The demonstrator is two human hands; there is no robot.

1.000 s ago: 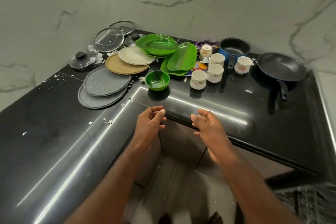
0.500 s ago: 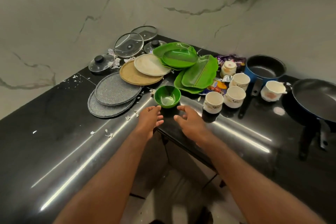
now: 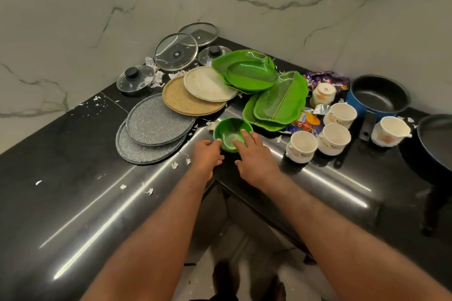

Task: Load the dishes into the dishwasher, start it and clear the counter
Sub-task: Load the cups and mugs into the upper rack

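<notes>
Green bowl (image 3: 227,130) between left hand (image 3: 207,155) and right hand (image 3: 257,160); fingers (image 3: 245,136) at rim

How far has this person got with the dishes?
Barely begun. Done: nothing shows as loaded; the plates, lids, cups and saucepan all sit on the counter among scraps and wrappers. In hand: the left hand and right hand touch the bowl, which rests on the counter. Left: loading everything, starting the dishwasher (not in view), clearing the counter.
</notes>
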